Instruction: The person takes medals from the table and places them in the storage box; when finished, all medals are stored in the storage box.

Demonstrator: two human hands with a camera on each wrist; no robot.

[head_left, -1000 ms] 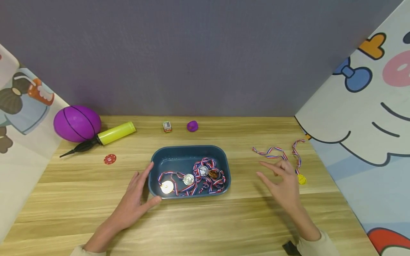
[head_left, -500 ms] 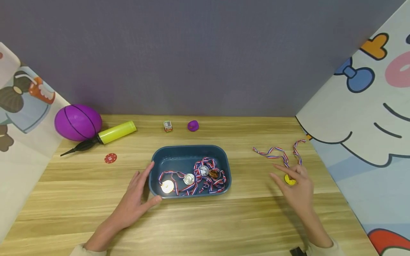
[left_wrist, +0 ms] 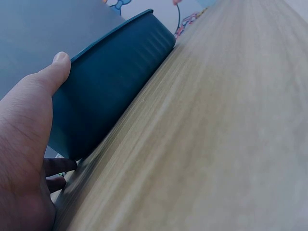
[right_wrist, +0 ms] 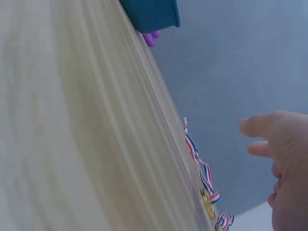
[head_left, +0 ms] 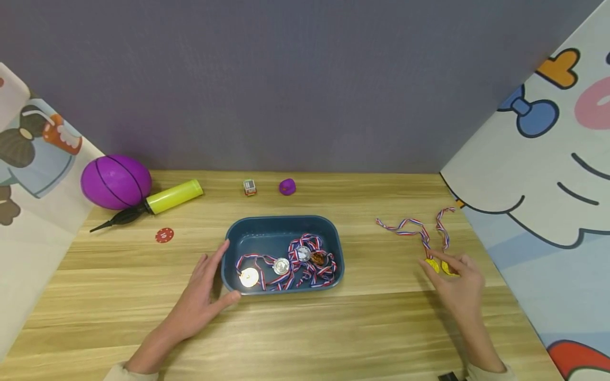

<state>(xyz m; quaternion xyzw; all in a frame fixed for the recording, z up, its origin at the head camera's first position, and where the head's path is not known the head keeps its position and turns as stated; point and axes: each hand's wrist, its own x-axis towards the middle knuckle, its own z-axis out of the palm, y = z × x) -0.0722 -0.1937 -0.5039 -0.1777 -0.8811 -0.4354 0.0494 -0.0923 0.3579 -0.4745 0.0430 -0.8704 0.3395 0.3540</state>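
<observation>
In the head view, a dark blue plastic tub (head_left: 259, 241) holds several medals on red, white and blue ribbons: a bright round one (head_left: 249, 277), two silver ones and a bronze-coloured one (head_left: 317, 259). My left hand (head_left: 199, 299) rests at the tub's left end, fingers extended, with the thumb (left_wrist: 57, 72) at its rim in the left wrist view. Over on the right, my right hand (head_left: 461, 288) hovers above two gold medals, one near the fingertips (head_left: 432, 265) and one (head_left: 448, 268) partly covered by the hand. Its thumb and index finger are apart, holding nothing.
At the back left lie a purple ball (head_left: 116, 182) and a yellow hand pump (head_left: 174, 197). A red chip (head_left: 164, 235) lies left of the tub. Behind it sit a small box (head_left: 250, 187) and a purple object (head_left: 287, 187). A grey wall (head_left: 286, 95) closes the back.
My right hand has moved right and down, going past the left gold medal, which is now uncovered. The left hand and the tub stay in place.
</observation>
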